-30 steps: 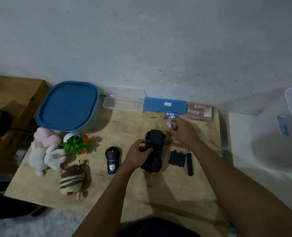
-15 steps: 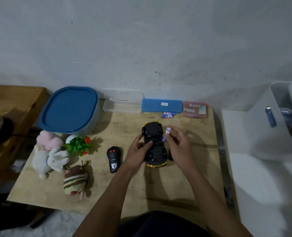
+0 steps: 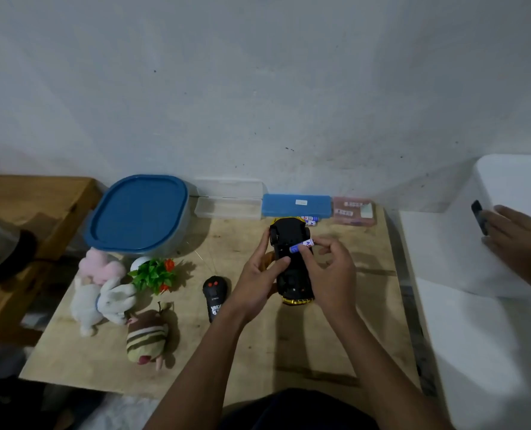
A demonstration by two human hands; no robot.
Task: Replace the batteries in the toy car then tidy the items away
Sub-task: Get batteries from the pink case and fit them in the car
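Head view: your left hand (image 3: 256, 282) has its fingers (image 3: 281, 261) wrapped round the toy car (image 3: 292, 268), which is flipped belly-up over the middle of the bench (image 3: 289, 352). I honestly can't tell if it's lifted or resting on the wood. Your right hand (image 3: 332, 271) is pinching a battery (image 3: 301, 245) that lies across the car's underside near its far end. That underside is all black and too dark to make out any detail.

A few spare batteries (image 3: 310, 220) peek out behind the car, partly hidden by it, just in front of the blue case (image 3: 296, 205). The case is closed, so its contents don't show.

The big tub (image 3: 140, 212) has its blue lid on, so same story there. The clear box (image 3: 228, 206) sits open with its lid against the wall. The pink box (image 3: 354, 211) holds something labelled, too blurry to read.

On the right, the white bin (image 3: 512, 193) is cut off by the frame, and another hand (image 3: 518, 243), also cut off, rests flat against its side.
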